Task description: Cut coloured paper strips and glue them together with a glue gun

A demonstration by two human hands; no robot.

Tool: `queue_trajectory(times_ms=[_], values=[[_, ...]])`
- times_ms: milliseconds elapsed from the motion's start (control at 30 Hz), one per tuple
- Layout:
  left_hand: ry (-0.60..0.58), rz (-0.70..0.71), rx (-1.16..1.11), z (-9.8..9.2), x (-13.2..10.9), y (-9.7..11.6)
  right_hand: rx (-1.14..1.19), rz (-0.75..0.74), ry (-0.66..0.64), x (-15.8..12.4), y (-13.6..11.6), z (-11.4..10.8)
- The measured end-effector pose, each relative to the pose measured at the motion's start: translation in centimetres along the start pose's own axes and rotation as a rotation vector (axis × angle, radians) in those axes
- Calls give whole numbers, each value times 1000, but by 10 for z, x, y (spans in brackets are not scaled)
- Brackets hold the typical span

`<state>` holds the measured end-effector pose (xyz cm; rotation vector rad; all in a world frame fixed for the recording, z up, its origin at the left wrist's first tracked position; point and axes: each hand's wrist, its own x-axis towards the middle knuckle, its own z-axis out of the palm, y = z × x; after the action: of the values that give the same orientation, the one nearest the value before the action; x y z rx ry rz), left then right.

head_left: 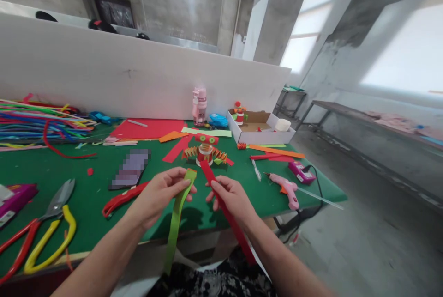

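Observation:
My left hand (pixel 173 186) pinches a green paper strip (pixel 177 209) near its upper end, and the strip hangs down past the table edge. A small orange-red edge shows at its top. Between the thumb and fingers of my right hand (pixel 230 195) is a red paper strip (pixel 238 232), its short end pointing up and its long end trailing toward my lap. The hands are apart, above the table's front edge. Just beyond them stands a paper figure (pixel 205 149) with a red rolled head, green eyes and pleated orange arms.
Yellow-and-red-handled shears (pixel 55 223), a red-handled tool (pixel 126 197) and a phone (pixel 129 167) lie at left. Right are a pink glue gun (pixel 285 188) with cord, a white pen (pixel 256 170) and paper strips. A white box (pixel 265 137) and pink bottle (pixel 200 106) stand behind.

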<state>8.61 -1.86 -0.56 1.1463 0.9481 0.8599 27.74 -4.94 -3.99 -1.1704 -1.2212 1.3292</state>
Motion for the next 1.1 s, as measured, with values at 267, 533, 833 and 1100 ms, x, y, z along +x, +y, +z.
queue_trajectory(times_ms=[267, 533, 833, 1100], values=[[-65, -75, 187, 14, -24, -11, 6, 24, -125, -34, 12, 12], [-23, -78, 152, 32, -33, -20, -63, -48, 21, -48, 8, 1], [-14, -19, 159, 36, -37, -23, -85, 48, -79, -59, 0, 0], [54, 1, 91, 30, -35, -32, -20, -28, 56, -56, 4, -2]])
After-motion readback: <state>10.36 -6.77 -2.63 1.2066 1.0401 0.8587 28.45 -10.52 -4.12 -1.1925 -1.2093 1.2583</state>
